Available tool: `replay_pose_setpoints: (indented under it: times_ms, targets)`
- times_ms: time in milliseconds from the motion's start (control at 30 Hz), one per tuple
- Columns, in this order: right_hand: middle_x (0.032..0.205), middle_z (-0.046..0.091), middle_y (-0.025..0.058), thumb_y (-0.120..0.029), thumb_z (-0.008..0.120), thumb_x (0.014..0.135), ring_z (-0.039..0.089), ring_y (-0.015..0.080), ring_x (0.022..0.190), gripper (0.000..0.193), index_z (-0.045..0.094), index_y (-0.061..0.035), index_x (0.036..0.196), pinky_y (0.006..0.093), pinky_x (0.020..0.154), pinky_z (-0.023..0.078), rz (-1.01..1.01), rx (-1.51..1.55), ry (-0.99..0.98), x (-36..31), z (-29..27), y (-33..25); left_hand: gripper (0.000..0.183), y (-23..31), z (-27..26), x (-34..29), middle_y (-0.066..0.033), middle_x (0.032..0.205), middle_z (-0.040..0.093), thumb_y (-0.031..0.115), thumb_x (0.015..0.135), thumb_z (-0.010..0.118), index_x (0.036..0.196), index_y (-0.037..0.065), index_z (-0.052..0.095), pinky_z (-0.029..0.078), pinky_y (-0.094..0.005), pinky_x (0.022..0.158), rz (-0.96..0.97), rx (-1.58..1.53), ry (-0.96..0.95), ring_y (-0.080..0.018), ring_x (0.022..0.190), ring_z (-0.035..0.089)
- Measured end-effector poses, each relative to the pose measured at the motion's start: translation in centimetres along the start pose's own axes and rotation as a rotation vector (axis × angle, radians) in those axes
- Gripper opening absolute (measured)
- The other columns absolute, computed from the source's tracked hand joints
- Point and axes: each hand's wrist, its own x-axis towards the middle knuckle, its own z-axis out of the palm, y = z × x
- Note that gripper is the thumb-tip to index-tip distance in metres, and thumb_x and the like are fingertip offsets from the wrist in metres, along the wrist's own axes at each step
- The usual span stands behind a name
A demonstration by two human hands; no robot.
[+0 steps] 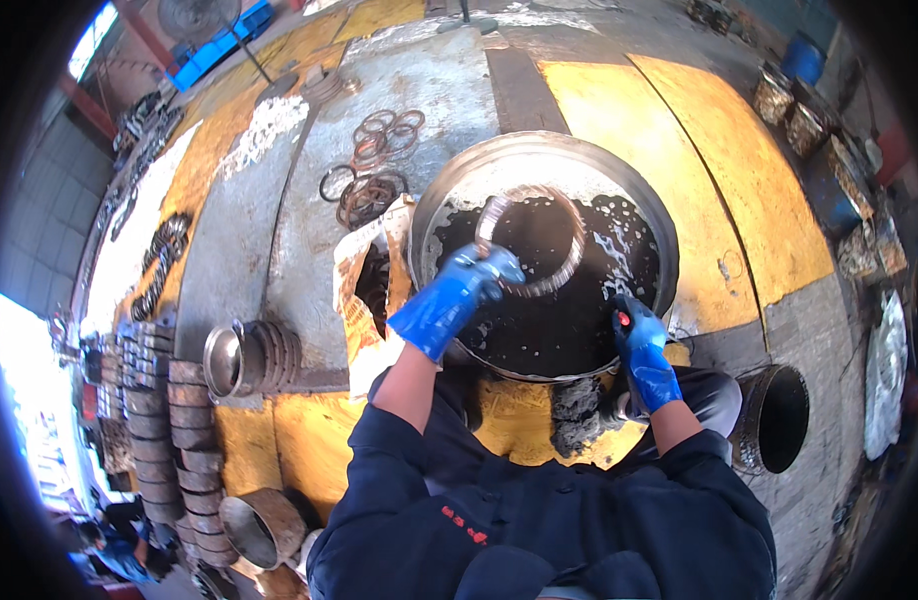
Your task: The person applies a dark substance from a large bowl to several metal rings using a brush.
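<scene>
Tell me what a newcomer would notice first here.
Probably the big round basin of dark liquid in the middle, with the blue-gloved left hand holding a ring over it. The right hand, gloved alike, is at the basin's lower right edge, gripping something red. Up and left of the basin, a cluster of loose rings lies on the grey floor.

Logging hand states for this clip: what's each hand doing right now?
Left hand: closed, holding a ring.
Right hand: closed on a red item; its kind cannot be told.
</scene>
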Motion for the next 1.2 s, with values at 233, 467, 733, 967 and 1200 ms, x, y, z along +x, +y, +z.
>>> replay_pose_setpoints:
  times_ms: [233,467,733,967,1200]
  targets:
    - [0.113,0.067,0.012,-0.018,0.068,0.081,0.065,0.0319,0.102,0.037,0.063,-0.0139,0.118,0.0404,0.088,0.052,0.025,-0.068,0.043,-0.2,-1.0,0.6,0.02,9.1,1.5,0.9,-0.0082,0.112,0.062,0.009,0.096,0.052,0.114,0.003,0.059,0.051,-0.0268,0.082,0.614,0.553,0.533,-0.0177,0.099,0.061]
    - [0.118,0.065,0.0127,-0.014,0.071,0.076,0.064,0.0343,0.102,0.049,0.059,-0.0153,0.124,0.0423,0.087,0.052,0.076,-0.089,-0.046,-0.2,-1.4,0.2,0.059,1.2,0.2,6.4,-0.0066,0.113,0.064,0.027,0.079,0.074,0.129,0.003,0.054,0.049,-0.0291,0.082,-0.099,0.752,0.512,-0.0197,0.097,0.062]
    - [0.122,0.062,0.0139,-0.018,0.071,0.075,0.064,0.0351,0.098,0.055,0.054,-0.0101,0.126,0.0443,0.083,0.052,0.059,-0.095,-0.095,-0.4,-1.7,-0.3,0.089,-5.8,-2.4,11.4,-0.0217,0.13,0.057,0.035,0.068,0.083,0.138,0.001,0.042,0.046,-0.0414,0.101,-0.031,1.673,0.544,-0.037,0.121,0.055]
    - [0.119,0.063,0.0161,-0.017,0.071,0.074,0.065,0.0367,0.097,0.051,0.056,-0.008,0.122,0.0441,0.083,0.052,0.033,-0.083,-0.04,-0.4,-1.6,-0.3,0.063,-7.6,-2.0,13.6,-0.024,0.111,0.066,0.029,0.068,0.08,0.12,0.0,0.06,0.05,-0.0439,0.094,-0.349,1.573,0.34,-0.0379,0.107,0.064]
    - [0.113,0.064,0.0164,-0.017,0.071,0.074,0.064,0.0367,0.098,0.05,0.056,-0.0062,0.12,0.0447,0.082,0.052,0.029,-0.087,-0.014,-0.3,-2.5,0.0,0.042,-7.5,4.4,10.6,-0.0194,0.106,0.068,0.022,0.078,0.072,0.114,0.002,0.066,0.048,-0.0376,0.089,-0.106,1.219,0.081,-0.0293,0.097,0.066]
